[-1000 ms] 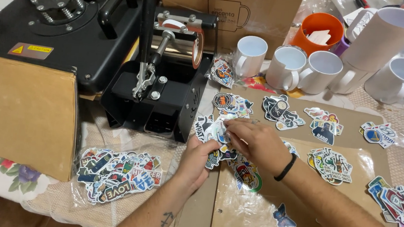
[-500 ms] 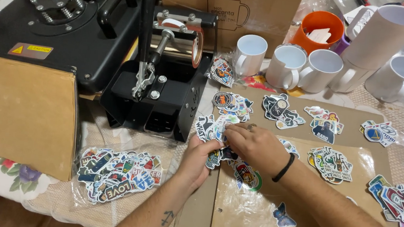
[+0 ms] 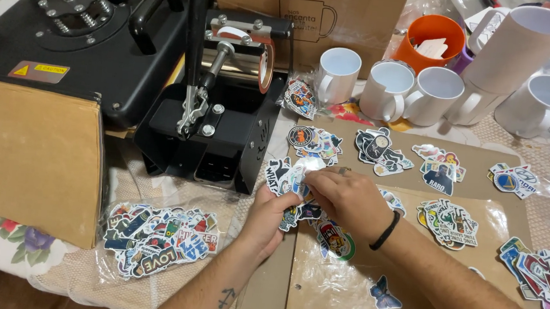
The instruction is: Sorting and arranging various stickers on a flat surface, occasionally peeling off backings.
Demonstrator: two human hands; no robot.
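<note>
Sorting stickers, mid-pick.
Your left hand [image 3: 266, 217] and right hand [image 3: 344, 200] pinch a sticker bundle [image 3: 299, 183] above the counter [image 3: 164, 284], beside the mug press [image 3: 224, 123]. Next likely needs separating one sticker cleanly.

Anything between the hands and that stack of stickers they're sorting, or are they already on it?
Nothing visible stands between them. Both the left hand and the right hand are already on the sticker pile, fingers touching it, in front of the black mug press.
</note>
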